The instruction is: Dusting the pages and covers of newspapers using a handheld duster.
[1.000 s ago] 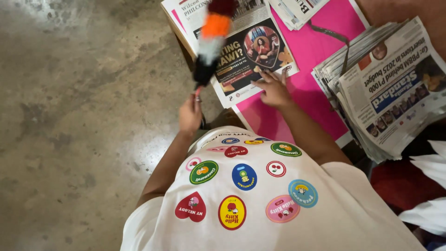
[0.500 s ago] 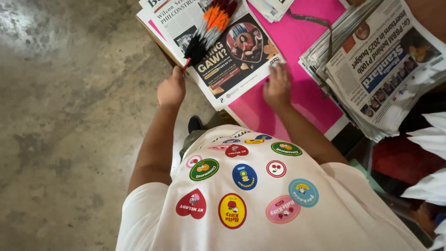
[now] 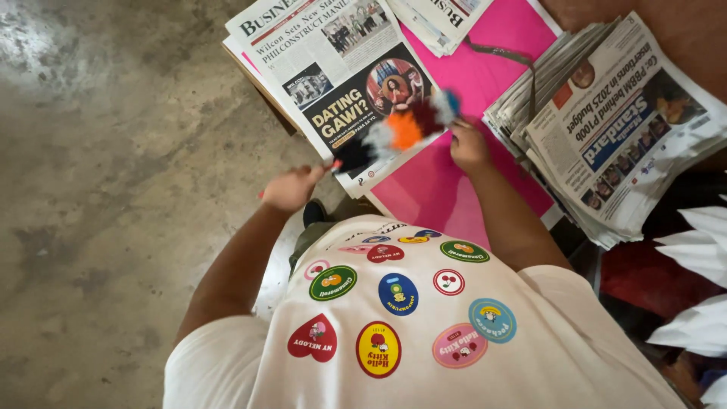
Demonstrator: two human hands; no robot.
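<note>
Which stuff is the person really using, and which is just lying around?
Using: feather duster in left hand; pink sheet under right hand; open newspaper being dusted.
Lying about: newspaper stack; white paper.

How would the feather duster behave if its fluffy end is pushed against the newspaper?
The feather duster would probably bend softly, since its tufts look loose. It seems light: the left hand holds it by the thin handle alone.
</note>
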